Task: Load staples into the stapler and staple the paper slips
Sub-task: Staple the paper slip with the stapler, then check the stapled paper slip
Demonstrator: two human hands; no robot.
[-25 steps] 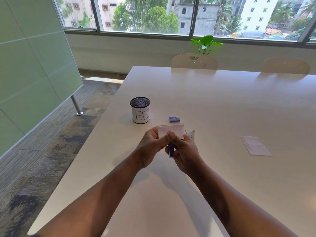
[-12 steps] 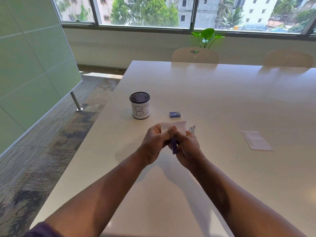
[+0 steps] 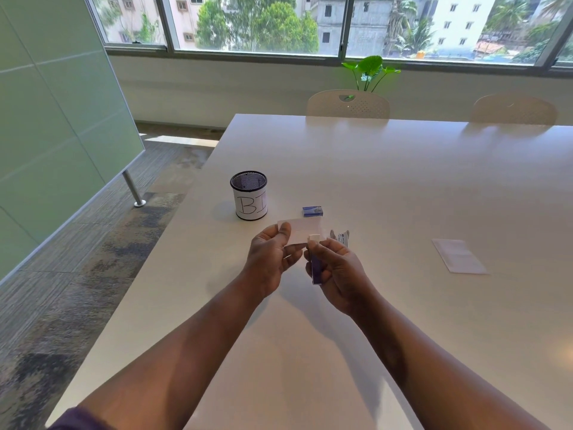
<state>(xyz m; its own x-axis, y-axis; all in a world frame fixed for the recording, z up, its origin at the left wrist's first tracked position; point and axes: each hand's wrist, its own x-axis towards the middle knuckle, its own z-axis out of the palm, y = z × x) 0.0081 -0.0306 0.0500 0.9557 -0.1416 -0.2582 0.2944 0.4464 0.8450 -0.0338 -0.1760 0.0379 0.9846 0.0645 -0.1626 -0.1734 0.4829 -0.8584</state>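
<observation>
Both hands are up over the near left part of the white counter (image 3: pixel 403 187). The left hand (image 3: pixel 268 259) pinches a white paper slip (image 3: pixel 302 229) between thumb and fingers at the slip's left end, holding it above the surface with its face toward the camera. The right hand (image 3: pixel 336 274) has its fingers curled around a purple stapler (image 3: pixel 317 270), held nearly upright, its pale tip meeting the lower right edge of the slip. Whether the stapler's mouth is actually over the paper, I cannot tell; the thumb covers that spot.

Just past the right hand, a metal and white piece (image 3: pixel 342 236) peeks out behind the knuckles; too hidden to name. A small blue staple box (image 3: pixel 312 211) lies flat on the counter just beyond the slip. Left of it, near the counter's left edge, stands a black mesh cup (image 3: pixel 249 195) wrapped in a white label with the handwritten letters "BI". Over toward the right edge, well apart from the hands, a stack of paper slips (image 3: pixel 459 255) lies flat.

At the far edge, two pale chairs (image 3: pixel 348 103) are tucked in, with a green plant (image 3: pixel 370 69) behind them under the window. A green panel (image 3: pixel 46 113) stands off to the left on the carpet.
</observation>
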